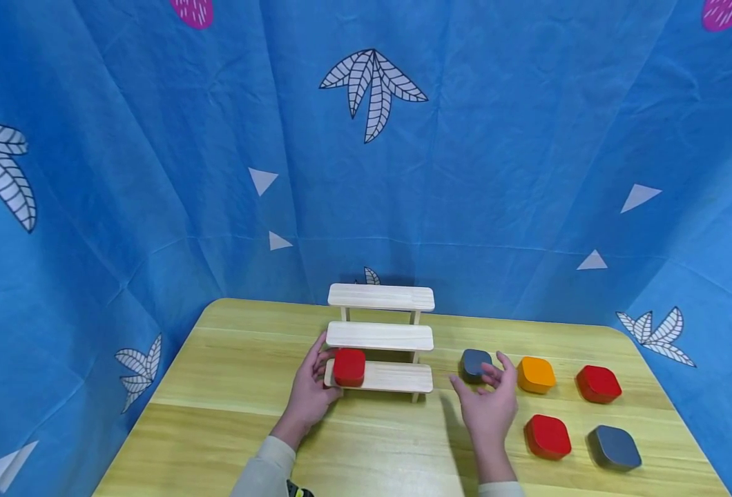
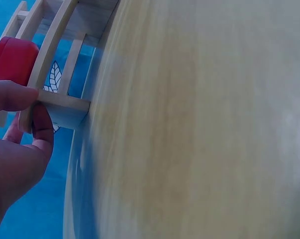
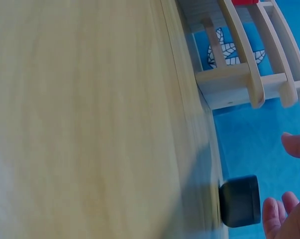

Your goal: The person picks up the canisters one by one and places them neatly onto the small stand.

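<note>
A three-step wooden stand (image 1: pixel 397 377) stands on the table, with a rounded red block (image 1: pixel 349 366) on the left part of its lowest step. My left hand (image 1: pixel 309 395) pinches the left end of that step, thumb above and fingers beneath, as the left wrist view shows. The thumb lies close beside the red block (image 2: pixel 15 60). My right hand (image 1: pixel 490 407) is over the table right of the stand, thumb and fingers spread apart, holding nothing. Its fingertips overlap the edge of a dark grey block (image 1: pixel 474 364) in the head view; the right wrist view shows a gap to the dark grey block (image 3: pixel 239 201).
Right of my right hand sit an orange block (image 1: pixel 536 375), a red block (image 1: pixel 599 384), a nearer red block (image 1: pixel 547 437) and another dark grey block (image 1: pixel 614 447). A blue patterned curtain (image 1: pixel 465 172) hangs behind the wooden table (image 1: pixel 217 428).
</note>
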Tool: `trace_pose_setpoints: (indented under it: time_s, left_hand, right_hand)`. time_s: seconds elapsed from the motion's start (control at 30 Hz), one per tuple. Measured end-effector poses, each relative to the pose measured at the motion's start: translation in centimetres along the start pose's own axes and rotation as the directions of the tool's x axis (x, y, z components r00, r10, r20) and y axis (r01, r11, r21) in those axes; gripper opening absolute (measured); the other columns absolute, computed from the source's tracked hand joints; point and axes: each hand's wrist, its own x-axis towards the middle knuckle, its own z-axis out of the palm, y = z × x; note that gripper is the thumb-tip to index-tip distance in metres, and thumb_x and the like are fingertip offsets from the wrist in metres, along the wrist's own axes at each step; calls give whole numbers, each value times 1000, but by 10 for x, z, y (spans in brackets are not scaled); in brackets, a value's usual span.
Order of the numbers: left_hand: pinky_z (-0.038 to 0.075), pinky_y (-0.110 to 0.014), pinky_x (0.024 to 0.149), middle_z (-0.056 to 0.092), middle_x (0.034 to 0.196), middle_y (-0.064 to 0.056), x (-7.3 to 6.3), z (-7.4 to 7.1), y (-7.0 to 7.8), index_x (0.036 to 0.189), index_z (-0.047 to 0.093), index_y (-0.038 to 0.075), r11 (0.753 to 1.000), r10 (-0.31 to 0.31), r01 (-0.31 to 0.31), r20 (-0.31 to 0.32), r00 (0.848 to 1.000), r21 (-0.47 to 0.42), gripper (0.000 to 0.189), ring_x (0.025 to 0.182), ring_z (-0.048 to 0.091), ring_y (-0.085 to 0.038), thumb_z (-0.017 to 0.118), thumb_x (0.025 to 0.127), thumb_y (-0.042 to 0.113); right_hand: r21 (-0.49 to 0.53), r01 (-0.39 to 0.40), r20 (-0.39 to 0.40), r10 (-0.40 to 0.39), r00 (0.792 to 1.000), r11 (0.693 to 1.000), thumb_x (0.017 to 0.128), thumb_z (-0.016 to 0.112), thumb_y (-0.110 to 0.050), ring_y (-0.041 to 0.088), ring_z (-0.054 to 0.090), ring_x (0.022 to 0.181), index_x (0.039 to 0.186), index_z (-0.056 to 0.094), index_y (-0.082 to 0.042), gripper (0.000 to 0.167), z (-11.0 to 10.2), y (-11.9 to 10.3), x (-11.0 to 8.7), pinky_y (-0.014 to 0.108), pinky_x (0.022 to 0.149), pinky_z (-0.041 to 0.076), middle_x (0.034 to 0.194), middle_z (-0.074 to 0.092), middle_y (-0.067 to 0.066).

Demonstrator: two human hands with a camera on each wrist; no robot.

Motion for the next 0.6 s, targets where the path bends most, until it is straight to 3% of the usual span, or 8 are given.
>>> trace_pose_setpoints:
  time_s: [0.17,0.43,0.6]
  left_hand:
    - [53,-36,89,51,141,-11,-1,0,0,158,29,27,1000,4,-4,-5,1000,3,110,120,50,-31,63,70,-30]
    - [52,-35,91,51,141,-10,-1,0,1,158,29,30,1000,-8,8,-1,1000,-2,110,121,49,-31,63,71,-29]
    - [52,-36,92,51,141,-10,-1,0,1,157,31,30,1000,-12,12,1,1000,1,109,122,49,-32,63,71,-29]
  right_hand:
    - [-23,-2,12,2,1000,1000,68,92,-6,32,57,108,147,41,-11,94,-3,0,4,18,74,46,123,61,14]
    - [-13,-13,25,14,1000,1000,68,92,-5,36,56,109,147,40,-10,95,-6,3,10,44,82,50,125,59,18]
    - [-32,-11,21,11,1000,999,67,92,-6,35,56,107,147,41,-11,96,-7,7,14,23,76,46,125,59,18]
